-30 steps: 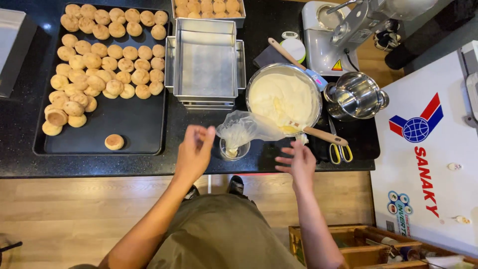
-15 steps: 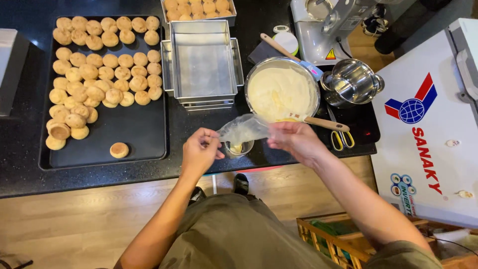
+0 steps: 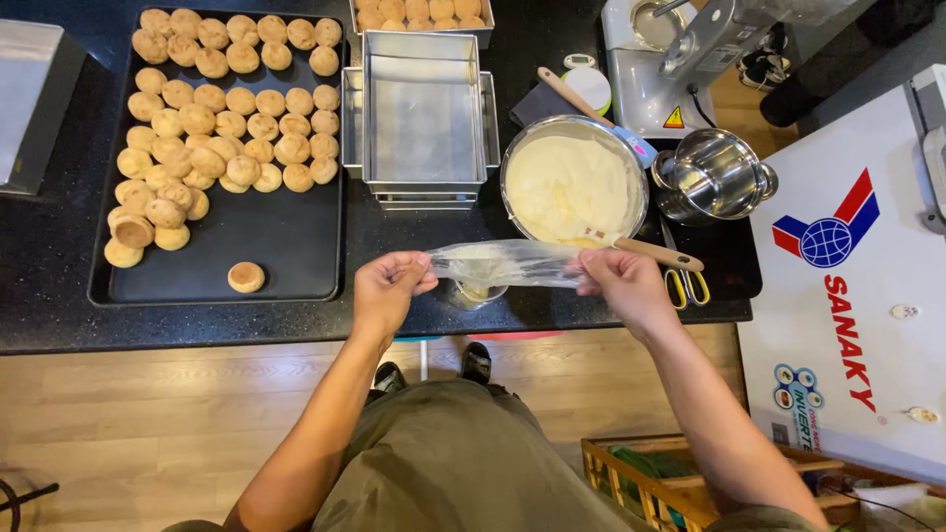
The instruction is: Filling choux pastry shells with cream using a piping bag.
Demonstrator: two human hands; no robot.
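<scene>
Both hands hold a clear plastic piping bag (image 3: 507, 262) stretched sideways above the front edge of the black counter (image 3: 59, 296). The left hand (image 3: 387, 293) pinches its end at nine o'clock, the right hand (image 3: 623, 281) pinches the end at three o'clock, fingers closed on the film. The bag's middle hangs over a small glass (image 3: 477, 293) standing on the counter; a little pale cream seems to sit inside it, though the film blurs the view.

Just beyond the bag, at twelve o'clock, a round metal bowl (image 3: 574, 182) is filled with smooth pale cream. A spatula with a wooden handle (image 3: 658, 255) rests on its near rim, and another spatula (image 3: 591, 116) leans on its far rim. At two o'clock from the bowl stands an empty steel pot (image 3: 711, 175). Yellow-handled scissors (image 3: 682, 281) lie just beside the right hand.

At eleven o'clock from the hands sits a stack of empty square metal pans (image 3: 422, 118). Further to ten o'clock, a dark baking tray (image 3: 266, 236) carries many small round golden puffs (image 3: 212, 118) crowded in its far half, with one lone puff (image 3: 245, 277) near its front edge.
</scene>
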